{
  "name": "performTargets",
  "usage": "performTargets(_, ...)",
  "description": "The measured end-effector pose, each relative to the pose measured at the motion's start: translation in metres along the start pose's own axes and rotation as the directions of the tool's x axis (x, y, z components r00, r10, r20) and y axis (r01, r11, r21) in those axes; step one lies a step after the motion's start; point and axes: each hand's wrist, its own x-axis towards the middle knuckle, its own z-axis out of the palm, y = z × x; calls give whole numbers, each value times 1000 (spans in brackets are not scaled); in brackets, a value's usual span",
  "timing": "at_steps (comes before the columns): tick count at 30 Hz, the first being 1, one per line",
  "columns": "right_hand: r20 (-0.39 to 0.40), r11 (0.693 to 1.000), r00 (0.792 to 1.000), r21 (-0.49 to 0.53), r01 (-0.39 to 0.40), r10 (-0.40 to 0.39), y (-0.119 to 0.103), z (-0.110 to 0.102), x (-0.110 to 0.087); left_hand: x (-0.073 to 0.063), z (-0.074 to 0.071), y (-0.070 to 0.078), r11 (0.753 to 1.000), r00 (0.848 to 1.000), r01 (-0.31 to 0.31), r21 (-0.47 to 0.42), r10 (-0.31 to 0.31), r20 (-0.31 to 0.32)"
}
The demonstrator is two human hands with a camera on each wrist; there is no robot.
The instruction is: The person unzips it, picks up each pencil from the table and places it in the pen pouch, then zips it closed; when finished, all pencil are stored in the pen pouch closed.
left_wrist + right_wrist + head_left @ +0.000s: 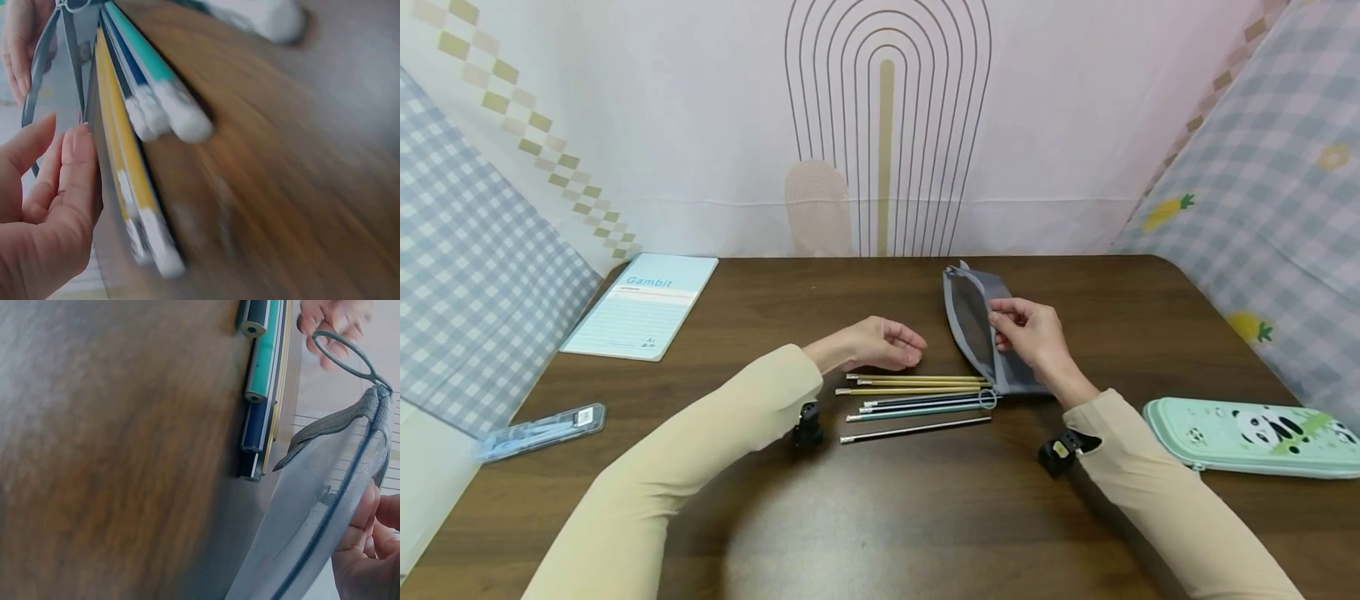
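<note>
A grey mesh zipper pouch (1017, 371) lies on the table with its mouth gaping to the left. My right hand (1033, 333) pinches the pouch's edge between thumb and fingers, also seen as a hand in the right wrist view. My left hand (883, 343) hovers left of the pouch, fingers loosely bent, holding nothing. Just below it lie several pencils with white erasers: yellow pencils (917, 390), dark ones and a green pencil (147, 53). One dark pencil (917, 430) lies apart, nearer me. A ring pull (987, 399) hangs at the pouch's near corner.
A mint panda pencil case (1255, 437) lies at the right. On the left are a pale blue notebook (640, 308) and a flat clear blue case (546, 431). Patterned cloth (715, 125) closes off the back and sides of the wooden table (850, 533).
</note>
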Motion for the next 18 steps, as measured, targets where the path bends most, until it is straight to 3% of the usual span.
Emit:
performTargets(3,4,1000,1000,-3,1,-1,0,0,0,-4,-5,-5,986,1000,-28,162,26,13)
performTargets(7,4,1000,1000,-8,-6,6,0,-2,0,-7,-6,-7,943,997,-83,323,76,35)
performTargets(18,-3,1000,1000,-1,-13,13,0,-4,-1,-11,-1,-5,842,990,-137,522,139,36)
